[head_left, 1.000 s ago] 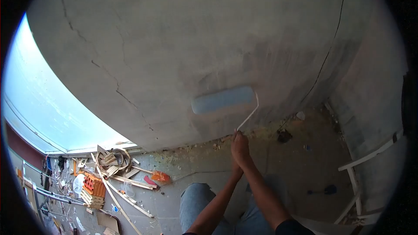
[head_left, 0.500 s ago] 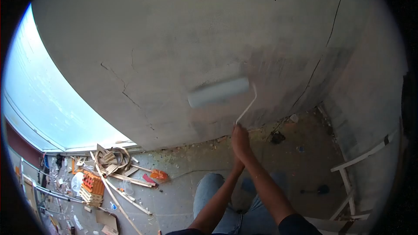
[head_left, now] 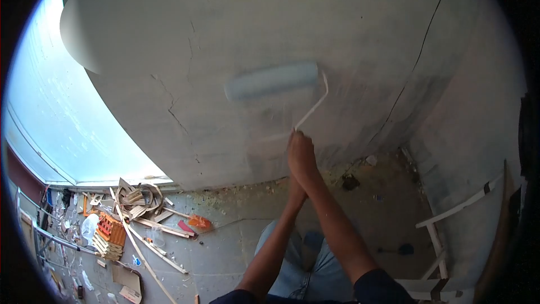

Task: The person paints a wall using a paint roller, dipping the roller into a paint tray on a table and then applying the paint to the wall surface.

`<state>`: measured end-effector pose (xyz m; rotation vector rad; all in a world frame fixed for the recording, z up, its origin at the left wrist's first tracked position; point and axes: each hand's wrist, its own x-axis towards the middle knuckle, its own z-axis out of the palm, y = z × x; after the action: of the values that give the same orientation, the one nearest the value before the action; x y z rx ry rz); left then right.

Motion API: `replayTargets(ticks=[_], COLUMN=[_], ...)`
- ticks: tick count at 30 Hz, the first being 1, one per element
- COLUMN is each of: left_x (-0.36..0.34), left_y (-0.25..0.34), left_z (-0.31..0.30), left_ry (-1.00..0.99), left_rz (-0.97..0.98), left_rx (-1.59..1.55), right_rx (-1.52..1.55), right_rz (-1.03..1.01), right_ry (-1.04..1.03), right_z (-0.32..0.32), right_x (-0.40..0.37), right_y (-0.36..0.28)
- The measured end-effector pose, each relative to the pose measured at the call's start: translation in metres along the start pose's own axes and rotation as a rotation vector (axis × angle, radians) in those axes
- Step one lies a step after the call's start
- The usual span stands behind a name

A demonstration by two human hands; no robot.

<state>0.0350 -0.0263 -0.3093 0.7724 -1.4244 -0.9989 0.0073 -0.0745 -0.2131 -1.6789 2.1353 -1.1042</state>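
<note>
A long, pale paint roller [head_left: 273, 80] lies against the grey wall [head_left: 225, 28], tilted slightly up to the right and a little blurred. Its thin white frame bends down from the roller's right end to the handle. My right hand [head_left: 302, 155] is closed around that handle. Just below it, my left hand [head_left: 297, 190] is on the same handle, mostly hidden behind my right wrist. The handle itself is covered by my hands. Around the roller the wall shows paler coated areas and darker grey patches lower down.
Cracks run down the wall on both sides. A bright window [head_left: 67, 112] is at left. Wood strips [head_left: 149, 267], an orange brick [head_left: 111, 229], an orange scoop-like piece [head_left: 199, 222] and debris lie on the floor. A white frame [head_left: 436, 242] stands at right.
The roller and both my hands have moved up the wall and slightly left. The view has shifted a little too. My grip on the handle looks the same.
</note>
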Motion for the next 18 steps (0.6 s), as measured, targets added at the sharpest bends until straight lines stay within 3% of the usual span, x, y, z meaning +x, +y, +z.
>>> replayTargets(ticks=[2, 6, 9, 11, 13, 15, 18], left_x=[0.012, -0.031, -0.081, -0.102, -0.103, -0.094, -0.072], left_y=[0.001, -0.056, -0.115, -0.145, -0.135, -0.102, -0.06], left_z=[-0.004, -0.003, -0.001, -0.009, -0.023, -0.031, -0.031], left_ry=[-0.036, -0.028, -0.111, -0.295, -0.394, -0.245, -0.163], left_rz=[-0.115, -0.266, -0.39, -0.412, -0.416, -0.599, -0.599], left_rx=[-0.008, 0.026, 0.171, 0.368, 0.471, 0.27, 0.204], right_rx=[-0.006, -0.052, 0.055, 0.057, 0.225, 0.553, 0.372], right_rz=[0.034, 0.01, 0.253, 0.38, 0.467, 0.545, 0.319], right_ry=[-0.019, -0.022, -0.195, -0.307, -0.331, -0.275, -0.266], right_z=[-0.019, 0.049, 0.077, 0.106, 0.109, 0.106, 0.103], right_x=[0.003, -0.014, -0.057, -0.075, -0.071, -0.076, -0.058], right_y=[-0.03, 0.05, 0.091, 0.126, 0.122, 0.118, 0.121])
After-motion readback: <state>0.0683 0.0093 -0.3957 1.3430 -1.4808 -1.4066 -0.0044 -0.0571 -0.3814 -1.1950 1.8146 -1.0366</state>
